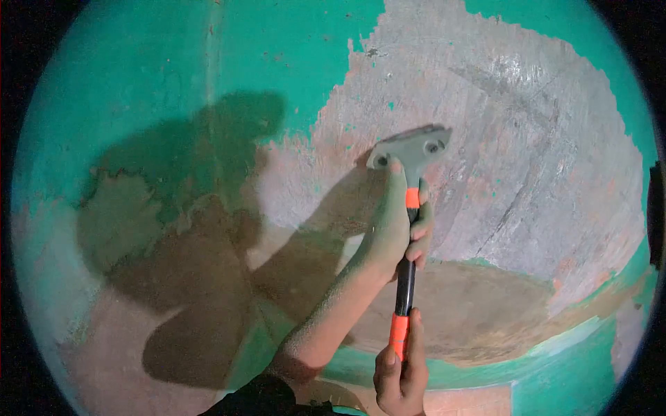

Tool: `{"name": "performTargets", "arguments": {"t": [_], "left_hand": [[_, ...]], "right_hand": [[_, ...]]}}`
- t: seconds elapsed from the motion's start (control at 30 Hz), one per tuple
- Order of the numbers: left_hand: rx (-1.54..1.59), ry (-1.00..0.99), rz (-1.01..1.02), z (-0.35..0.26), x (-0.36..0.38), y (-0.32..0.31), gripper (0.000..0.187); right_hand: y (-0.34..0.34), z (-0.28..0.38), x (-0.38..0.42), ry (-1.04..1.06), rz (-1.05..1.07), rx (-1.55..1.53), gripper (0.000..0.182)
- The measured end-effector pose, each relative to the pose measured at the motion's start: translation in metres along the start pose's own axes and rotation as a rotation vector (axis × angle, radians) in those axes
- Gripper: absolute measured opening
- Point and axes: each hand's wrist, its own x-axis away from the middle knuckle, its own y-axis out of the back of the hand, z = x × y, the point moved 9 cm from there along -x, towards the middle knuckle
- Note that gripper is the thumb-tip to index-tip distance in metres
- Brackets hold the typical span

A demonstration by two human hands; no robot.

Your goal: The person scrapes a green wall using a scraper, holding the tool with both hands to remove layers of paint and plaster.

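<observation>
My left hand [392,232] grips the upper part of a scraper [409,208], thumb stretched up to its grey head. My right hand [400,374] closes around the orange end of the black handle near the bottom of the view. The scraper's grey blade head [411,145] presses flat against a wall [541,152]. Around it the green paint [173,62] is stripped away, baring grey and pinkish plaster. My left forearm rises from a dark sleeve [260,399] at the bottom centre.
Green paint remains over the upper left, the top right rim and a band at the lower right [569,374]. A brownish bare patch [485,305] lies below the blade. Dark shadows of my head and arms fall on the wall at left [201,229].
</observation>
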Motion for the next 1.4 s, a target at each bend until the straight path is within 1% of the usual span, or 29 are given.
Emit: {"name": "performTargets", "arguments": {"t": [0.07,0.1,0.2,0.3,0.4,0.43,0.5,0.53,0.63,0.67,0.77,0.87,0.97,1.07,1.17,1.27,1.37,1.4], "left_hand": [[0.004,-0.014,0.006,-0.006,-0.002,-0.002,0.064],[0.001,-0.025,0.01,-0.009,-0.003,-0.003,0.063],[0.025,0.026,0.037,0.008,0.001,0.0,0.062],[0.038,-0.023,0.058,-0.005,-0.007,-0.002,0.062],[0.03,-0.039,0.041,-0.002,-0.005,0.0,0.063],[0.032,0.017,0.018,0.008,0.0,0.004,0.064],[0.019,0.007,0.04,0.008,-0.003,0.003,0.064],[0.016,0.007,0.052,0.007,-0.003,0.0,0.064],[-0.03,-0.118,0.097,-0.026,-0.023,-0.015,0.065],[-0.029,-0.084,0.097,-0.022,-0.022,-0.016,0.065],[-0.056,-0.004,0.082,-0.015,-0.019,-0.013,0.068],[-0.043,-0.108,0.108,-0.038,-0.03,-0.024,0.068],[-0.049,-0.013,0.038,-0.025,-0.021,-0.016,0.066],[0.024,-0.016,0.006,-0.025,-0.019,-0.018,0.059],[0.017,-0.088,0.032,-0.04,-0.021,-0.025,0.059],[0.005,-0.038,0.07,-0.023,-0.014,-0.023,0.059],[0.056,-0.016,0.028,-0.028,-0.02,-0.024,0.059],[0.05,-0.025,0.049,-0.028,-0.021,-0.025,0.061]], "right_hand": [[0.0,0.009,-0.008,0.007,-0.004,0.0,0.056],[0.001,0.01,-0.007,-0.013,0.018,0.057,0.056],[0.0,0.012,-0.001,0.109,-0.002,0.187,0.055],[-0.001,0.017,-0.01,0.034,0.011,0.07,0.055],[-0.001,0.01,-0.009,0.063,-0.005,0.128,0.056],[-0.001,0.006,-0.006,0.067,-0.001,0.127,0.057],[0.0,-0.002,0.004,0.071,0.004,0.124,0.059],[0.0,-0.003,-0.001,0.025,-0.005,0.053,0.061],[-0.001,-0.002,-0.018,-0.088,-0.023,-0.106,0.063],[-0.001,0.001,-0.019,-0.1,-0.024,-0.128,0.063],[-0.004,0.001,-0.021,-0.057,-0.022,-0.055,0.063],[-0.003,0.011,-0.033,-0.051,-0.033,-0.072,0.064],[0.001,0.01,-0.024,-0.065,-0.018,-0.081,0.065],[0.003,0.011,-0.027,-0.091,-0.022,-0.086,0.064],[0.007,0.014,-0.029,-0.076,-0.03,-0.052,0.064],[0.004,0.013,-0.025,-0.096,-0.051,-0.077,0.064],[0.001,0.022,-0.031,-0.096,-0.044,-0.093,0.063],[0.002,0.023,-0.03,-0.09,-0.041,-0.073,0.063]]}}
